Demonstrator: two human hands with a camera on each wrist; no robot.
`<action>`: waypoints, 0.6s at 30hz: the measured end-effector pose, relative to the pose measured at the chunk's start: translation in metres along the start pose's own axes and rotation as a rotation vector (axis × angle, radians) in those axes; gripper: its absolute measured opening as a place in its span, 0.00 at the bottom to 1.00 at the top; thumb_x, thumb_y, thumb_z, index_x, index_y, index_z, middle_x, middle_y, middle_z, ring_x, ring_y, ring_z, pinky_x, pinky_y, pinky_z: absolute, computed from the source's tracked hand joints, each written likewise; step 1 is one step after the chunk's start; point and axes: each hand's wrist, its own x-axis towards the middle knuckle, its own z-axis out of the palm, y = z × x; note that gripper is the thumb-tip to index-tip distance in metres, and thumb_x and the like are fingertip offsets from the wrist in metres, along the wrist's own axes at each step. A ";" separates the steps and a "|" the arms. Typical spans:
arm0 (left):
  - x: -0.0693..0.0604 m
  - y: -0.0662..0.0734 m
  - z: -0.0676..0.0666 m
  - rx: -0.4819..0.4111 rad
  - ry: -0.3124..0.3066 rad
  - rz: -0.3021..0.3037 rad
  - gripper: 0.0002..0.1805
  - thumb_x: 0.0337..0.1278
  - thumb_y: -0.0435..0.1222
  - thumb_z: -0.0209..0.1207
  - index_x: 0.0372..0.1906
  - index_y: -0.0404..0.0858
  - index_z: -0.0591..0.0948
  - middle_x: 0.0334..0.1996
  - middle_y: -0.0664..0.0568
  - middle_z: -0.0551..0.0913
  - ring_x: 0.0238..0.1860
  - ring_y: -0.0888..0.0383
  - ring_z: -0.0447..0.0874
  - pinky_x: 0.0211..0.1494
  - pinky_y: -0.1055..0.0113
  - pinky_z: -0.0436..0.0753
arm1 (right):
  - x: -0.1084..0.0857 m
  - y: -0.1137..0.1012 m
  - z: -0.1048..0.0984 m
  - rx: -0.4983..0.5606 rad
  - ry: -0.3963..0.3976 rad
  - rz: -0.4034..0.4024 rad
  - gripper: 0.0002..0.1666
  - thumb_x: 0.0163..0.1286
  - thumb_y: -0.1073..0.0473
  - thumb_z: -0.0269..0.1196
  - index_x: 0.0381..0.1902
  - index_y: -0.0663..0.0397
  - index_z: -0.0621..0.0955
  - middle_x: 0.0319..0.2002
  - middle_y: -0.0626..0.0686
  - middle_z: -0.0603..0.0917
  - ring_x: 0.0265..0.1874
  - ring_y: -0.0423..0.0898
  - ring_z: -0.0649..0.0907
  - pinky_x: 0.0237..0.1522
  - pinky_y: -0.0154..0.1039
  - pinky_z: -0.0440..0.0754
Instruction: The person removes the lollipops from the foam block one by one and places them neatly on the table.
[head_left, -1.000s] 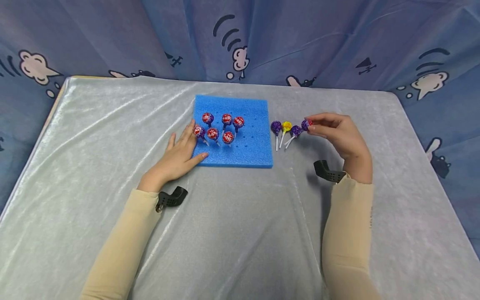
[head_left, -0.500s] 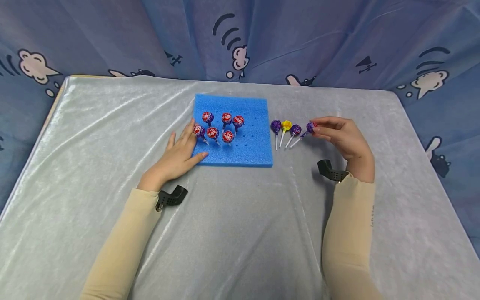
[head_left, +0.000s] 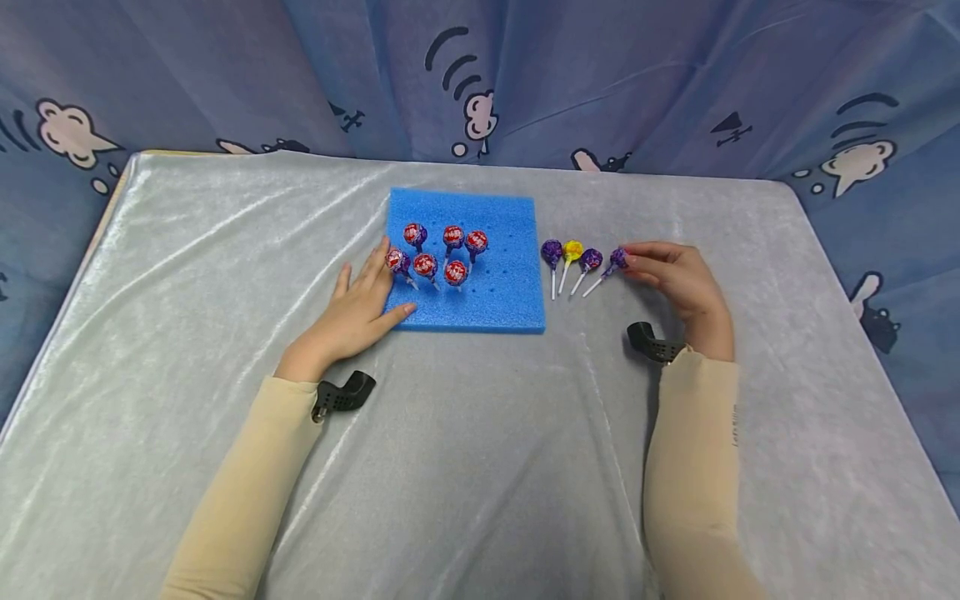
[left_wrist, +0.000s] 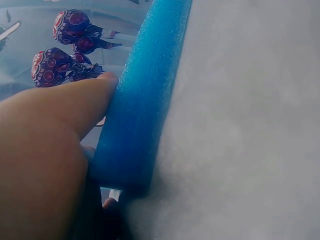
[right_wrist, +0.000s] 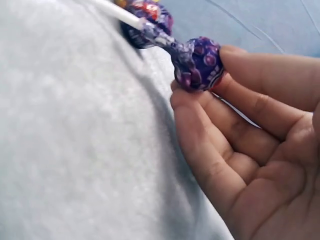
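My right hand (head_left: pixel 678 279) pinches a purple-wrapped lollipop (right_wrist: pixel 200 67) by its round head, between thumb and fingertips. The stick of that lollipop slants down to the left, close to the grey cloth. Just left of it lie another purple lollipop (head_left: pixel 591 260), a yellow lollipop (head_left: pixel 572 251) and a dark purple lollipop (head_left: pixel 551 252), in a row. My left hand (head_left: pixel 352 312) rests with straight fingers against the left edge of a blue foam board (head_left: pixel 513 292), its thumb lying on the board. Several red-and-purple lollipops (head_left: pixel 425 266) stand upright in the foam.
Small holes dot the right part of the foam board. A wrinkled grey cloth (head_left: pixel 480 467) covers the table. Behind the table's far edge hangs a blue patterned curtain (head_left: pixel 660 83). Each wrist wears a black camera mount (head_left: pixel 347 392).
The right hand has moved the pinched lollipop right, away from the neighbouring purple one, then slightly down and left. The left hand has stayed in place.
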 end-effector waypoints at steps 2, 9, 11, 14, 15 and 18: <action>0.000 0.000 0.000 0.001 0.000 0.000 0.42 0.70 0.53 0.41 0.71 0.24 0.48 0.73 0.45 0.24 0.73 0.48 0.28 0.69 0.48 0.25 | 0.000 0.001 0.000 -0.023 0.005 -0.006 0.10 0.64 0.69 0.61 0.37 0.54 0.87 0.33 0.42 0.85 0.33 0.34 0.83 0.36 0.26 0.80; 0.000 0.000 0.000 0.004 0.001 0.000 0.42 0.70 0.53 0.41 0.71 0.24 0.47 0.73 0.45 0.23 0.73 0.48 0.28 0.69 0.48 0.25 | 0.003 0.002 0.006 -0.267 0.078 -0.018 0.20 0.67 0.64 0.59 0.53 0.74 0.77 0.32 0.36 0.83 0.34 0.30 0.81 0.37 0.25 0.79; 0.000 0.000 0.000 0.004 0.001 0.001 0.42 0.70 0.53 0.41 0.71 0.24 0.47 0.73 0.45 0.23 0.73 0.48 0.28 0.69 0.48 0.25 | 0.004 0.002 0.006 -0.305 0.086 -0.023 0.21 0.68 0.64 0.59 0.54 0.76 0.75 0.32 0.34 0.82 0.33 0.29 0.81 0.36 0.25 0.79; 0.000 0.000 -0.001 0.003 -0.001 0.000 0.42 0.70 0.53 0.42 0.71 0.25 0.46 0.73 0.45 0.23 0.73 0.48 0.28 0.69 0.48 0.25 | 0.003 0.003 0.006 -0.327 0.094 -0.031 0.21 0.67 0.64 0.60 0.53 0.76 0.76 0.31 0.33 0.82 0.33 0.29 0.80 0.36 0.24 0.77; 0.000 0.000 -0.001 0.003 -0.001 0.000 0.42 0.70 0.53 0.42 0.71 0.25 0.46 0.73 0.46 0.23 0.73 0.48 0.28 0.69 0.47 0.25 | 0.003 0.003 0.006 -0.331 0.098 -0.032 0.21 0.67 0.64 0.60 0.53 0.76 0.76 0.30 0.33 0.82 0.33 0.29 0.79 0.36 0.24 0.77; 0.000 0.000 -0.001 0.002 -0.002 0.001 0.42 0.70 0.53 0.42 0.71 0.25 0.45 0.73 0.46 0.23 0.73 0.48 0.28 0.69 0.47 0.25 | 0.003 0.004 0.006 -0.353 0.118 -0.036 0.21 0.65 0.63 0.62 0.52 0.74 0.78 0.29 0.31 0.82 0.34 0.31 0.78 0.36 0.24 0.75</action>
